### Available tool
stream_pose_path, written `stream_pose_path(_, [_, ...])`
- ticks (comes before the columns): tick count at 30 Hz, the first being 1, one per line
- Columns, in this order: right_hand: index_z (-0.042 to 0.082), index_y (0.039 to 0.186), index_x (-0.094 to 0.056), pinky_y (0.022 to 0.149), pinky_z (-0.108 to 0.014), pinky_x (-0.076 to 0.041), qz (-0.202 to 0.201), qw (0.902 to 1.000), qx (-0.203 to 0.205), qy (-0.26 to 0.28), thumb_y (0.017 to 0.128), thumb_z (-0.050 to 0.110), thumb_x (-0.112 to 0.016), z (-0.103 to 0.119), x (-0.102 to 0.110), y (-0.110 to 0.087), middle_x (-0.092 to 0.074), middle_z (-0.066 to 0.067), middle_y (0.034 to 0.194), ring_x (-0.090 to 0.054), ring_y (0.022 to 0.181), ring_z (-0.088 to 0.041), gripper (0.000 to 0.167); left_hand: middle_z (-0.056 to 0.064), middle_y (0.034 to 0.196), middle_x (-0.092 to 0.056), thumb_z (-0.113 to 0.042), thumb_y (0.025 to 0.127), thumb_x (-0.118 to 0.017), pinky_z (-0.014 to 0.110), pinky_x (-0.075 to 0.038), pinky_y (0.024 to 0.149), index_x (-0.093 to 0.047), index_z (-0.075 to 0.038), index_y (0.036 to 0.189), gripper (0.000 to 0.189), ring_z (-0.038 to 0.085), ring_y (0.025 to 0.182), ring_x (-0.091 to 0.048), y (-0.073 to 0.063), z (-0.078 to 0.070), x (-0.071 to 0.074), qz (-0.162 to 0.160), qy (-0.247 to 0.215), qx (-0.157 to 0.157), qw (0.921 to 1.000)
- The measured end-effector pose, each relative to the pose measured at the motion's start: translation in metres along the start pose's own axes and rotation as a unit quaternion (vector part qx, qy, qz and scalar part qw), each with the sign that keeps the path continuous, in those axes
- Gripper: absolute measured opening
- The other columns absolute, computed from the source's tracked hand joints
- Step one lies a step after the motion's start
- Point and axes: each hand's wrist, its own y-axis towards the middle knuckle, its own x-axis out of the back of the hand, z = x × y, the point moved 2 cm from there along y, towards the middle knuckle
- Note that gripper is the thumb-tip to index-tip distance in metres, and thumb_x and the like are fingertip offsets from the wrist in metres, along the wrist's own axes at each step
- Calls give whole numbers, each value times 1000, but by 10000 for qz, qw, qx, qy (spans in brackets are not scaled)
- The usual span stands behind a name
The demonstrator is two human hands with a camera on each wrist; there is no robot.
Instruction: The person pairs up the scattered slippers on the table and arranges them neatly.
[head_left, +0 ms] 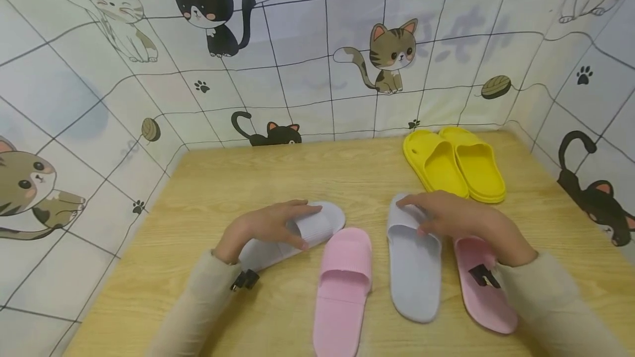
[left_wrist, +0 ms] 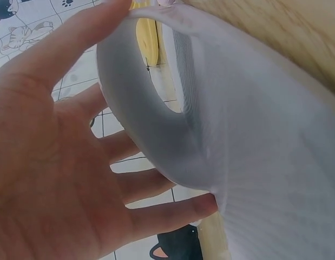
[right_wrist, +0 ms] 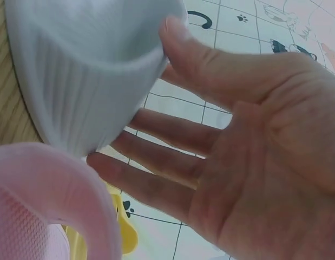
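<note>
In the head view my left hand [head_left: 273,223] lies over a light grey slipper [head_left: 324,226] that is slanted on the table, toe to the upper right. The left wrist view shows spread fingers and thumb around its strap [left_wrist: 156,130], fingertips at the edges. My right hand [head_left: 451,212] reaches over the strap of another grey slipper [head_left: 415,282], toe pointing away. Seen from the right wrist, the thumb is at the strap's opening and the extended fingertips are along its side. One pink slipper [head_left: 342,285] lies between the grey ones; another pink slipper [head_left: 478,302] is partly covered by my right forearm.
Yellow slippers [head_left: 458,167] stand side by side at the back right, close behind my right hand. The wooden table [head_left: 278,172] meets a white cat-patterned wall covering [head_left: 307,32] at the back and sides.
</note>
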Motion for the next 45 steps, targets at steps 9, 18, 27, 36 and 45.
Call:
stream_pose_path(9, [11,141,-62,110,-62,-45,-526,9982,243,-163,92,5,-72,-2,-5,3,-64,-18,142,-57,134,-41,51,14,172,-23,-44,88,-80,60,-21,127,-36,-30,162,87,36,160,-21,0,1,1,-21,-4,91,10000])
stream_pose_path(18, [11,145,-58,115,-65,-39,-321,9993,13,-169,95,27,-73,10,-5,1,-54,-22,151,-49,141,-45,54,11,170,-30,-45,90,-78,57,-29,124,-35,-29,162,86,34,156,-29,-1,4,3,-376,62,395,9985])
stream_pose_path(27, [17,150,-54,111,-67,-42,-17,9988,-7,-487,96,20,-72,27,-7,-6,-40,-32,159,-46,141,-52,57,14,170,-28,-46,91,-77,58,-30,124,-33,-29,163,86,36,156,-29,0,5,6,-500,21,598,9970])
stream_pose_path(36, [15,135,-68,103,-59,-52,-1117,9861,432,-1154,91,-3,-70,16,-8,3,-67,-17,137,-63,127,-41,47,14,171,-26,-50,91,-76,61,-28,124,-32,-31,163,86,37,157,-27,0,6,5,-464,-9,686,9966])
stream_pose_path(45, [15,136,-67,97,-61,-54,-1234,9812,64,-1482,95,11,-72,17,-10,6,-65,-23,137,-66,120,-44,42,14,171,-25,-50,91,-75,61,-27,124,-32,-31,163,87,37,157,-26,1,7,4,-446,-50,693,9966])
